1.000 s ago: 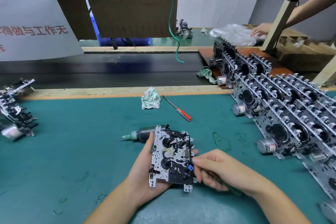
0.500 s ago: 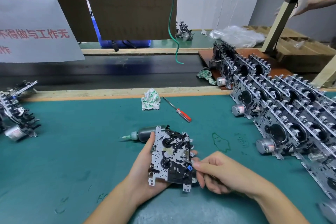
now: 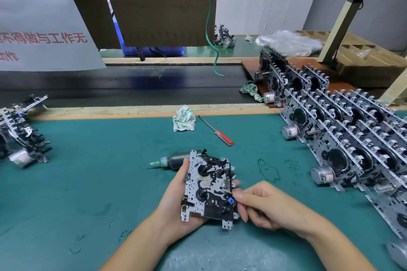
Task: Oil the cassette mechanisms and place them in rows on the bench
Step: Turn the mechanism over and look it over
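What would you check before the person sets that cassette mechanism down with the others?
1. Left hand grips the silver-and-black metal cassette mechanism: ok.
2. Right hand fingers pinch a thin tool at its edge: ok.
3. Oil applied: cannot tell.
4. Dark oil bottle with needle tip lies within reach: ok.
5. Rows of finished mechanisms stand upright at right: ok.
6. Free spot in the rows: cannot tell.

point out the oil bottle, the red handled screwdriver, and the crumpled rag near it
oil bottle (image 3: 176, 159): head view, on its dark body.
red handled screwdriver (image 3: 225, 138): head view, on the red handle.
crumpled rag (image 3: 184, 118): head view, on its middle.
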Motion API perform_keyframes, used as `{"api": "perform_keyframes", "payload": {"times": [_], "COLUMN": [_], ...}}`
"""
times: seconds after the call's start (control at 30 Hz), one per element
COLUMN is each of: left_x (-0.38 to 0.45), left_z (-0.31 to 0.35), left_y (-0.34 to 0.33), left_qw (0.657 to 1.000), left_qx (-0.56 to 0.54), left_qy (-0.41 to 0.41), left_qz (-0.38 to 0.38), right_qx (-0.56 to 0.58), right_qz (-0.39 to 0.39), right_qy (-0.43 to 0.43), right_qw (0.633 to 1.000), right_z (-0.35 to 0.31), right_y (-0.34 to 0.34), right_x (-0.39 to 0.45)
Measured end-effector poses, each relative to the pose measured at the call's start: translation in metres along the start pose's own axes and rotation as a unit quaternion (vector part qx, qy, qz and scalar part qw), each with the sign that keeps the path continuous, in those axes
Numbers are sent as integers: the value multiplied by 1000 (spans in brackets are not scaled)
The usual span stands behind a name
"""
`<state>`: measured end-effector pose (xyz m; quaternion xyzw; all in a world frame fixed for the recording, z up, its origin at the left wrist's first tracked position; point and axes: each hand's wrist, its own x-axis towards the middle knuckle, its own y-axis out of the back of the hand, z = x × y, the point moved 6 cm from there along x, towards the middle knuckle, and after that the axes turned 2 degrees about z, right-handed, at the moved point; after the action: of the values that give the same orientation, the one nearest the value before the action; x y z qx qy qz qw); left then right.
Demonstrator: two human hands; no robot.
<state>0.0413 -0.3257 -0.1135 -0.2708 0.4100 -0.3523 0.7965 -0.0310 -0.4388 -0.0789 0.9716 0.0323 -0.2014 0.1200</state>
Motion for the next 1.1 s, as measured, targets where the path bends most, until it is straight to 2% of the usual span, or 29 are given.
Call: {"api": "perform_keyframes", "payload": {"times": [0.43, 0.7, 1.1], "left_x": [4, 4, 9], "left_z": [-2, 1, -2], "left_y": [5, 2, 2], "left_qw": [1000, 999, 1000], "left_qx": [15, 40, 29], "left_qy": [3, -6, -2], "left_qz": [13, 18, 7], "right_qx": [-11, 8, -28], "right_qz": [-6, -43, -70], "right_qy": [-17, -46, -47], "right_qw": [1000, 998, 996], "right_z": [0, 2, -2], "right_y": [-3, -5, -2], "right_x": [2, 3, 4]}}
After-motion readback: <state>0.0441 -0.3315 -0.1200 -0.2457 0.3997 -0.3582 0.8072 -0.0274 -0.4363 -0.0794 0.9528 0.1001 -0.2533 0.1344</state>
